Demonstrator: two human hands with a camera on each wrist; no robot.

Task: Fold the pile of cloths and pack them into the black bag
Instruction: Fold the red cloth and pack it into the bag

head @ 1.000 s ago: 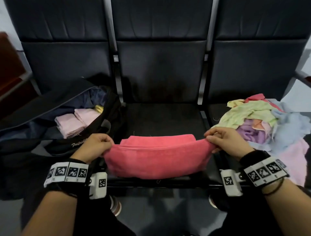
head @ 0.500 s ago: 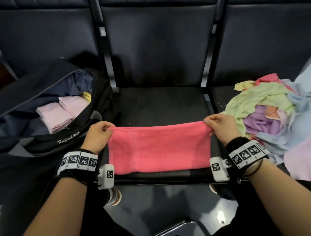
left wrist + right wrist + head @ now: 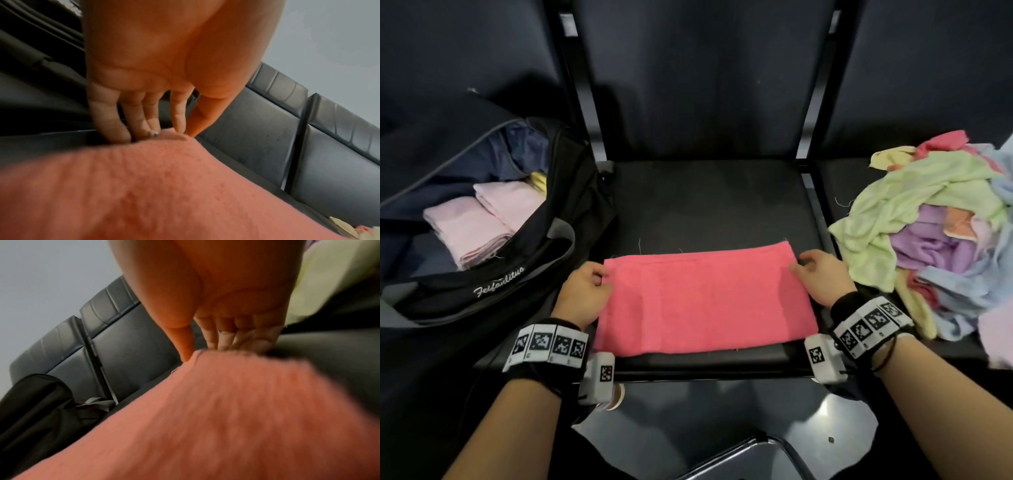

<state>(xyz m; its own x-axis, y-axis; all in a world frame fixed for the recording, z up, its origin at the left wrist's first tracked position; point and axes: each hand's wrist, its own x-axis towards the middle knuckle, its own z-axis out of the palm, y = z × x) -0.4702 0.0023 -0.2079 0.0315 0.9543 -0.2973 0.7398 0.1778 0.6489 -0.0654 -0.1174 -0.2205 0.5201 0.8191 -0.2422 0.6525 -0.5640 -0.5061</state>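
Note:
A pink cloth [image 3: 705, 301], folded in half, lies flat on the front of the middle black seat [image 3: 709, 205]. My left hand [image 3: 585, 291] is at its far left corner and my right hand [image 3: 822, 277] at its far right corner. In the left wrist view, thumb and forefinger of the left hand [image 3: 185, 132] meet on the corner of the pink cloth [image 3: 164, 194]. In the right wrist view, the right hand [image 3: 199, 353] pinches the edge of the pink cloth [image 3: 226, 418] the same way. The open black bag [image 3: 493, 284] on the left holds folded pale pink cloths [image 3: 469, 229].
A loose pile of cloths [image 3: 935, 233] in green, purple, blue, yellow and pink covers the right seat. Seat backs rise behind. A metal divider [image 3: 818, 205] separates the middle and right seats. The floor lies below the seat's front edge.
Both hands carried the cloth's near edge away from me onto the far edge and laid it down. The cloth now lies flat in half; the camera tilted downward.

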